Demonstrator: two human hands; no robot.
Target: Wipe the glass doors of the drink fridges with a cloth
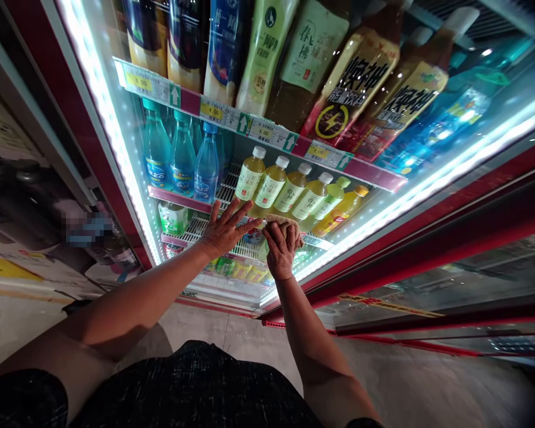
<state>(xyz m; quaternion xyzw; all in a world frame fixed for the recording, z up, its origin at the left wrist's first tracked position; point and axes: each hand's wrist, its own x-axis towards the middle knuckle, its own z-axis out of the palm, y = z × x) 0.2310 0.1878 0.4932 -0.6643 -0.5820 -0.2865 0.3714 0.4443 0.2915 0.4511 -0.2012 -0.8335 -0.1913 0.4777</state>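
Note:
In the head view, my right hand (280, 252) grips a folded brown cloth (289, 224) at the front edge of a shelf in a lit drinks fridge. Just left of it, my left hand (226, 229) is spread with its fingers apart, near the same shelf edge; whether it touches the edge I cannot tell. Behind both hands stands a row of tea bottles (271, 185) with white caps and pale green labels. An orange-capped yellow bottle (339, 212) ends that row on the right. Part of the shelf edge is hidden by my hands and the cloth.
Blue bottles (176, 157) stand left on the same shelf. Above, a price-tag rail (267, 132) carries larger bottles (314, 47). Lower wire shelves hold cans (173, 219) and packs. A red-framed glass door (428, 249) is on the right, with dark bottles (18, 196) outside at left.

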